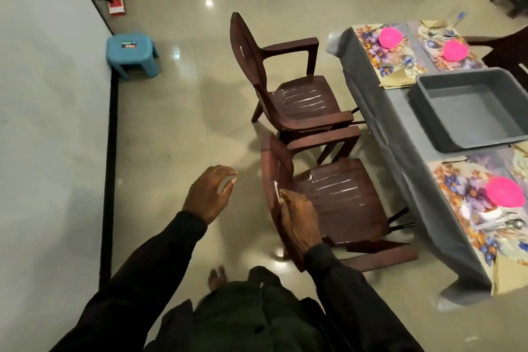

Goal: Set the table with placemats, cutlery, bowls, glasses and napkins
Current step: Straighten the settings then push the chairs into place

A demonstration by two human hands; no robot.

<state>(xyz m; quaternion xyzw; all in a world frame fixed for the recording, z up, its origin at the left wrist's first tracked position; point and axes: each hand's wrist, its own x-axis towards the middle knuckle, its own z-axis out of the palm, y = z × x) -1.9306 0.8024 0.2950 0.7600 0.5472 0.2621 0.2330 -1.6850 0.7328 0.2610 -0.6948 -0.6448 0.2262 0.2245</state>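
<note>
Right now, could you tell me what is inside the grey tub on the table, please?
The grey tub shows only its bare floor and walls; nothing lies inside. Its right end runs out of frame, so that corner cannot be checked.

we've got a glossy beige tile floor (177,123) catching ceiling light, a plain white wall (43,80) on the left, a blue plastic stool (132,53) beside it, two brown plastic chairs (297,100) mid-room
</note>
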